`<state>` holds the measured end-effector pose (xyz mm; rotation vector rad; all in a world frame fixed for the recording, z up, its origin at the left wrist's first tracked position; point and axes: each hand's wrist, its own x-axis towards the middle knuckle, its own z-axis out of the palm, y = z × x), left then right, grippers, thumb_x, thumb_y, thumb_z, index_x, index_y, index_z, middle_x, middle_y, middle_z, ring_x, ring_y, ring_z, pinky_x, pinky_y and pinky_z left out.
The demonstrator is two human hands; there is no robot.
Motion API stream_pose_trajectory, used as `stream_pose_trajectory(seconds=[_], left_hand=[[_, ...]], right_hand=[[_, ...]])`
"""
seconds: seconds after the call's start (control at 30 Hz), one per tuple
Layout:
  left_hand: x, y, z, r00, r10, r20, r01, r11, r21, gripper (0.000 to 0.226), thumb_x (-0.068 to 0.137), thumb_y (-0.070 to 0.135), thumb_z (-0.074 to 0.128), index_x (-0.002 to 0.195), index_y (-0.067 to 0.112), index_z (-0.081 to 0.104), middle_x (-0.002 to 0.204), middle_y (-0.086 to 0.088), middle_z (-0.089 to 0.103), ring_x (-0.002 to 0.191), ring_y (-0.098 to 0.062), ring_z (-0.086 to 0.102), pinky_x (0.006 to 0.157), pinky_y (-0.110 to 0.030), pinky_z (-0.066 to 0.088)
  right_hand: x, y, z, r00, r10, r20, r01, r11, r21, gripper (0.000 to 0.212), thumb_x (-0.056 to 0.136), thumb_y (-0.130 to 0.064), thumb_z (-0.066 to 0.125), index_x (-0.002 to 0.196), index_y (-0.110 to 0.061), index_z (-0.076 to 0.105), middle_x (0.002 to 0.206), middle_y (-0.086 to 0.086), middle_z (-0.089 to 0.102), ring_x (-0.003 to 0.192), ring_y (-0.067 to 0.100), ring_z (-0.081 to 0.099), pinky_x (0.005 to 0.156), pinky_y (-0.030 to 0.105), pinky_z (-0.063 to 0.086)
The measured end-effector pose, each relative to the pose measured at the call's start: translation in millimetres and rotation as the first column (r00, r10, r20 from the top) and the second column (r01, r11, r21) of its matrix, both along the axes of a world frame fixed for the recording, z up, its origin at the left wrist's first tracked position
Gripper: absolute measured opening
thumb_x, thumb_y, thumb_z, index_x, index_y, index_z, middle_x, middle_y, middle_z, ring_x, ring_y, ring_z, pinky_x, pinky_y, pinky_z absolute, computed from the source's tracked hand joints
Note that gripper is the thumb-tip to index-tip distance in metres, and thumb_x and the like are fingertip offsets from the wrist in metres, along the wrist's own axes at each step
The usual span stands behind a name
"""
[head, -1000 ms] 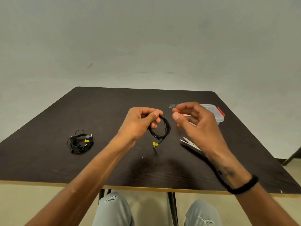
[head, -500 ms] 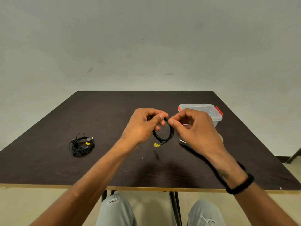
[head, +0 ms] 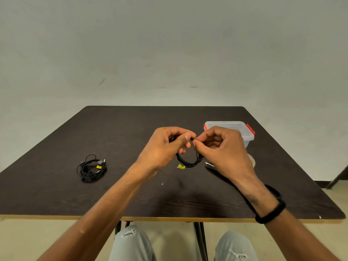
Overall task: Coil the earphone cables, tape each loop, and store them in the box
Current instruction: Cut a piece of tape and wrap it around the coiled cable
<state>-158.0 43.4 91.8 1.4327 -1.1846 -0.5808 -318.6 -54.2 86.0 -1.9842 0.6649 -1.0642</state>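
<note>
Head view: right hand (head: 224,149) hides scissors, tape roll.

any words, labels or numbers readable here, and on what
No text can be read.
Yellow tag on the held cable coil: too small and blurred to read.
Yellow tag on the cable bundle lying on the table: too small to read.
Clear box: no label visible.

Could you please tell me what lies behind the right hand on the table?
The clear box with red clips shows behind the right hand. A pale roll edge peeks out; the rest is covered.
</note>
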Motion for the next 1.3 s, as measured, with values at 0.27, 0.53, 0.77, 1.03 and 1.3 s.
stream_pose_trajectory(seconds=[0.27,0.53,0.77,1.03,1.3], left_hand=[[2.7,1.8,1.1,0.979,0.088,0.185,-0.102,0.993,0.067,0.011,0.095,0.038,0.073,0.098,0.030,0.081,0.087,0.014,0.078,0.077,0.004,0.067,0.077,-0.027,0.052],[-5.9,2.6,-5.3,0.972,0.144,0.183,-0.148,0.989,0.004,0.010,0.095,0.033,0.074,0.092,0.027,0.081,0.074,0.015,0.072,0.069,0.003,0.062,0.070,-0.021,0.047],[-23.1,-1.3,-10.5,0.955,0.261,0.139,-0.257,0.965,-0.049,0.010,0.095,0.029,0.074,0.095,0.024,0.083,0.085,0.013,0.078,0.084,0.002,0.072,0.082,-0.022,0.057],[-26.3,0.1,-7.5,0.955,0.242,0.172,-0.229,0.969,-0.094,0.010,0.096,0.027,0.073,0.097,0.024,0.082,0.090,0.013,0.079,0.090,-0.001,0.073,0.088,-0.030,0.060],[-12.4,9.0,-6.4,0.877,0.135,0.462,-0.070,0.985,-0.155,0.011,0.097,0.029,0.072,0.103,0.023,0.079,0.096,0.012,0.075,0.093,-0.008,0.071,0.081,-0.026,0.056]], right_hand=[[-3.3,3.7,3.6,1.000,0.001,-0.001,-0.001,1.000,-0.030,0.017,0.082,-0.015,0.087,0.087,-0.023,0.074,0.081,-0.008,0.077,0.076,0.007,0.076,0.072,0.028,0.064],[-9.9,13.9,8.8,1.000,-0.022,0.009,0.022,0.999,0.041,0.049,0.083,-0.019,0.087,0.114,-0.026,0.050,0.081,-0.009,0.079,0.074,0.004,0.076,0.071,0.020,0.061],[-2.8,17.9,-15.9,0.952,-0.293,0.093,0.296,0.795,-0.529,0.021,0.084,-0.018,0.086,0.093,-0.018,0.067,0.119,0.005,0.053,0.108,0.013,0.057,0.080,0.023,0.056],[-5.1,9.1,-21.0,0.971,-0.234,0.056,0.231,0.844,-0.484,0.016,0.089,-0.021,0.081,0.104,-0.018,0.082,0.132,0.007,0.056,0.116,0.021,0.056,0.088,0.030,0.055],[-17.2,-1.9,0.8,0.981,0.039,-0.192,-0.055,0.995,-0.081,0.008,0.089,-0.031,0.082,0.095,-0.028,0.079,0.112,-0.013,0.068,0.105,0.002,0.066,0.091,0.028,0.059]])
